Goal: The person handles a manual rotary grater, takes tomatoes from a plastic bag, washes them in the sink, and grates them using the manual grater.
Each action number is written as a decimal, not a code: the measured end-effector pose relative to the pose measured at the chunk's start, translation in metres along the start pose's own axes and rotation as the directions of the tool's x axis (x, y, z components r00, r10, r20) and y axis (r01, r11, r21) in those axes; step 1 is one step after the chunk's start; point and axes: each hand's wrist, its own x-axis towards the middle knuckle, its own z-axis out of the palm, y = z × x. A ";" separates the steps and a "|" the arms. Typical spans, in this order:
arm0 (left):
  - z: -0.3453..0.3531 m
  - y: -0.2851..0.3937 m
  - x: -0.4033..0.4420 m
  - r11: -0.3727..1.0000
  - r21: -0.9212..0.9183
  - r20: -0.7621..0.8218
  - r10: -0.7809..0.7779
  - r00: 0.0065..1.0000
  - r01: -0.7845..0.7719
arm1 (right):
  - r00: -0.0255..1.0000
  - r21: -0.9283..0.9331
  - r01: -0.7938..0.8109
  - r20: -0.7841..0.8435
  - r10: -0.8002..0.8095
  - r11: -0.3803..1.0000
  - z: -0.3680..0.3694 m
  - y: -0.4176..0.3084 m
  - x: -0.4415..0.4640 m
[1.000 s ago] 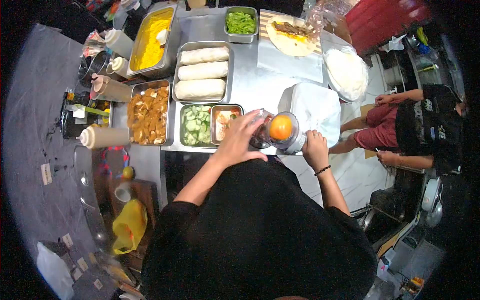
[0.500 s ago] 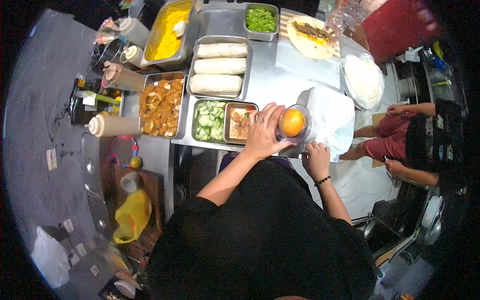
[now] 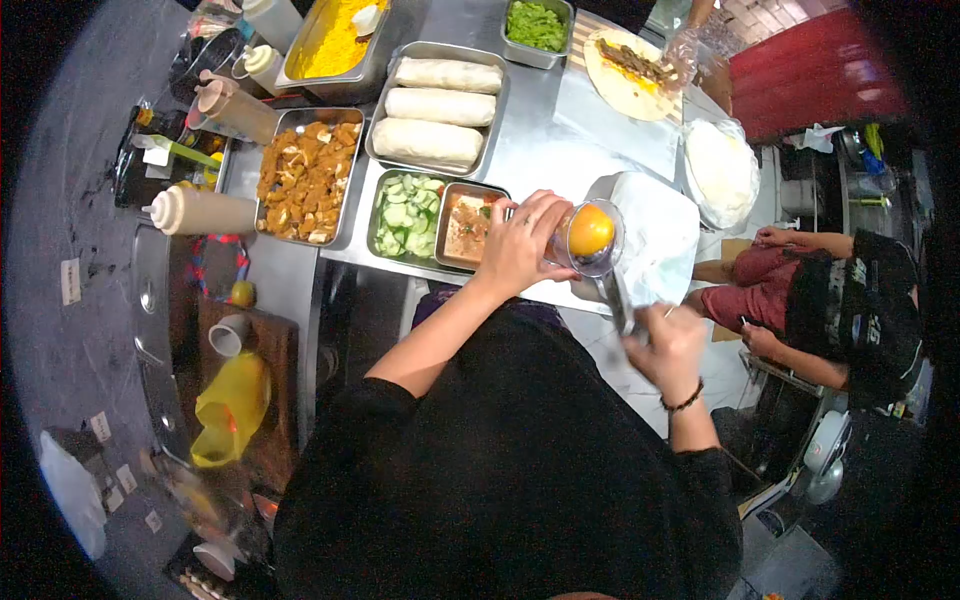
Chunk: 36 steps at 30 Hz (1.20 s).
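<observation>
Round orange item (image 3: 590,230) within clear cup (image 3: 597,266), mouth facing camera; blurred metallic utensil (image 3: 617,303) slanting just beside cup.

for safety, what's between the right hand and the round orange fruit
In the head view, a long grey tool, blurred, and the clear plastic cup's rim.

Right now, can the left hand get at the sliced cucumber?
Probably not to grasp: the left hand holds a clear cup with a round orange item in it. Otherwise the way looks free: the cucumber lies uncovered, just past the smaller square pan.
</observation>
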 end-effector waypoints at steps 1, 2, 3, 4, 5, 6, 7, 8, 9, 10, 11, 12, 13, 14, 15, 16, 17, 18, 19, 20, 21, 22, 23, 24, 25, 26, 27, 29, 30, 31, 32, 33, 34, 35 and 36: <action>0.001 0.000 0.001 1.000 -0.003 -0.001 0.005 1.000 -0.005 | 0.999 -0.073 0.013 -0.042 -0.016 0.997 -0.008 0.003 0.017; 0.002 0.000 0.000 1.000 -0.017 -0.024 0.003 1.000 -0.003 | 0.995 -0.096 0.016 -0.095 -0.025 0.995 -0.013 0.010 0.032; 0.002 0.000 0.000 1.000 -0.029 -0.047 -0.002 0.999 0.000 | 0.988 -0.118 0.020 -0.149 -0.038 0.993 -0.013 0.019 0.046; 0.001 0.000 0.000 1.000 -0.028 -0.048 0.000 0.999 -0.001 | 0.987 -0.147 0.012 -0.157 -0.036 0.989 -0.010 0.031 0.058; 0.001 0.000 0.000 1.000 -0.031 -0.054 0.002 0.999 -0.003 | 0.986 -0.175 0.004 -0.166 -0.034 0.985 -0.007 0.043 0.070; 0.000 0.000 0.000 0.999 -0.035 -0.060 0.003 0.998 -0.005 | 0.985 -0.159 -0.012 -0.171 -0.015 0.987 -0.002 0.056 0.080; 0.001 0.000 0.000 0.999 -0.033 -0.062 0.003 0.998 -0.005 | 0.985 -0.142 -0.028 -0.174 0.003 0.990 0.005 0.068 0.089; 0.003 -0.001 -0.001 1.000 -0.023 -0.056 0.005 0.998 -0.006 | 0.985 -0.142 -0.027 -0.175 0.001 0.989 0.013 0.079 0.097; 0.004 -0.002 -0.001 1.000 -0.012 -0.049 0.005 0.999 -0.006 | 0.989 -0.115 -0.049 -0.146 0.032 0.992 0.023 0.089 0.104; 0.003 0.000 -0.002 1.000 -0.013 -0.050 0.003 0.999 -0.003 | 0.992 -0.089 -0.072 -0.114 0.062 0.993 0.033 0.097 0.105; 0.001 0.001 -0.002 1.000 -0.002 -0.023 -0.007 1.000 0.006 | 0.992 -0.089 -0.069 -0.115 0.059 0.994 0.043 0.105 0.103; -0.001 0.001 0.000 1.000 0.011 -0.002 -0.013 1.000 0.013 | 0.992 -0.108 -0.106 -0.074 0.099 0.988 0.056 0.114 0.101; -0.003 0.002 0.001 1.000 0.015 -0.010 -0.012 1.000 0.013 | 0.990 -0.129 -0.142 -0.032 0.139 0.982 0.066 0.121 0.100; -0.005 0.003 0.000 1.000 -0.018 -0.030 -0.006 1.000 0.006 | 0.988 -0.133 -0.147 0.016 0.151 0.980 0.072 0.124 0.098; -0.007 0.005 -0.001 0.999 -0.051 -0.048 -0.002 0.999 -0.001 | 0.982 -0.137 -0.176 0.050 0.184 0.975 0.085 0.131 0.094; -0.017 0.012 0.002 0.997 -0.075 0.023 -0.013 1.000 0.015 | 0.976 -0.150 -0.192 0.078 0.205 0.970 0.086 0.127 0.093; -0.023 0.016 0.007 0.997 -0.072 0.021 -0.018 1.000 0.019 | 0.968 -0.161 -0.208 0.108 0.227 0.965 0.088 0.123 0.090; -0.027 0.020 0.011 0.989 -0.102 0.007 0.108 0.994 -0.107 | 0.968 -0.156 -0.204 0.113 0.223 0.966 0.092 0.123 0.087; -0.031 0.024 0.015 0.965 -0.128 -0.012 0.231 0.973 -0.231 | 0.969 -0.133 -0.205 0.115 0.221 0.970 0.096 0.126 0.083; -0.032 0.030 0.017 0.974 -0.167 0.058 0.168 0.984 -0.156 | 0.970 -0.109 -0.204 0.113 0.216 0.973 0.101 0.128 0.081; -0.027 0.030 0.017 0.976 -0.157 0.057 0.161 0.985 -0.150 | 0.972 -0.101 -0.196 0.113 0.207 0.975 0.105 0.130 0.079; -0.022 0.030 0.017 0.970 -0.167 -0.014 0.176 0.984 -0.176 | 0.974 -0.097 -0.190 0.108 0.200 0.977 0.108 0.131 0.076; -0.019 0.029 0.017 0.963 -0.175 -0.084 0.192 0.978 -0.204 | 0.975 -0.092 -0.186 0.104 0.196 0.978 0.112 0.131 0.073; -0.016 0.030 0.016 0.958 -0.210 -0.105 0.175 0.979 -0.194 | 0.968 -0.095 -0.202 0.135 0.213 0.975 0.116 0.130 0.069; -0.015 0.030 0.015 0.961 -0.206 -0.103 0.167 0.981 -0.186 | 0.968 -0.088 -0.197 0.140 0.208 0.976 0.124 0.129 0.062; -0.014 0.030 0.015 0.960 -0.223 -0.108 0.146 0.983 -0.167 | 0.957 -0.088 -0.186 0.212 0.201 0.979 0.132 0.128 0.055; -0.013 0.030 0.014 0.959 -0.242 -0.114 0.125 0.986 -0.149 | 0.940 -0.089 -0.174 0.283 0.193 0.981 0.136 0.128 0.048; -0.015 0.029 0.014 0.954 -0.271 -0.110 0.098 0.989 -0.125 | 0.940 -0.080 -0.168 0.287 0.184 0.983 0.134 0.117 0.040; -0.015 0.030 0.014 0.952 -0.279 -0.121 0.097 0.988 -0.127 | 0.944 -0.090 -0.145 0.286 0.165 0.985 0.136 0.118 0.035; -0.014 0.030 0.014 0.949 -0.287 -0.131 0.096 0.987 -0.131 | 0.947 -0.100 -0.124 0.286 0.148 0.987 0.138 0.118 0.032; -0.013 0.030 0.015 0.949 -0.290 -0.130 0.090 0.987 -0.125 | 0.951 -0.061 -0.122 0.280 0.134 0.991 0.138 0.119 0.030; -0.012 0.029 0.015 0.954 -0.271 -0.145 0.092 0.985 -0.129 | 0.949 -0.060 -0.124 0.286 0.136 0.990 0.139 0.118 0.028; -0.010 0.029 0.015 0.958 -0.254 -0.159 0.094 0.983 -0.132 | 0.949 -0.009 -0.127 0.291 0.124 0.992 0.137 0.114 0.027; -0.009 0.029 0.014 0.956 -0.262 -0.153 0.090 0.984 -0.129 | 0.948 0.040 -0.133 0.296 0.115 0.990 0.135 0.110 0.025; -0.008 0.029 0.015 0.960 -0.248 -0.167 0.093 0.982 -0.133 | 0.946 0.036 -0.141 0.301 0.124 0.989 0.135 0.107 0.021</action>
